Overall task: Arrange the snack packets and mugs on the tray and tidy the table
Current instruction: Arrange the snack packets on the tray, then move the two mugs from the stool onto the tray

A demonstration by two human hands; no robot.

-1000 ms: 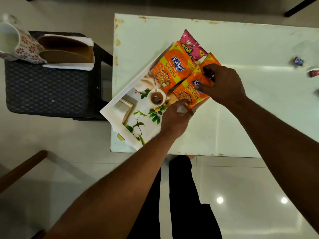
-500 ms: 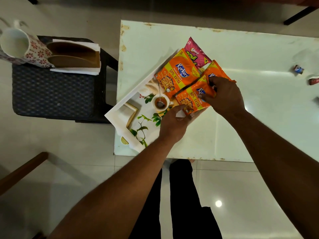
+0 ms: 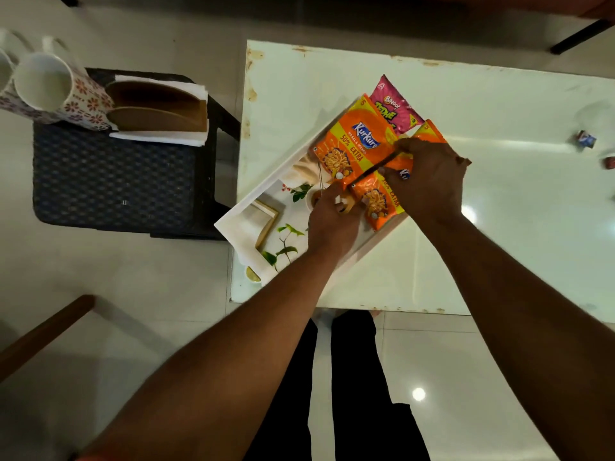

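A white tray with a leaf and cup print lies at an angle on the near left corner of the white table. On it lie an orange Kurkure packet, a pink Bingo packet behind it, and a second orange packet to the right. My right hand presses on that second packet's upper part. My left hand touches its lower left corner with its fingertips. White flowered mugs stand on a dark stool at far left.
The dark woven stool beside the table also carries a brown holder on white napkins. Small wrappers lie at the table's far right. A wooden chair arm shows at lower left. My legs stand at the table's near edge.
My right hand slid down over the second orange packet, pushing it onto the tray. My left hand moved up to its lower corner. The view shifted, bringing the mugs further into frame.
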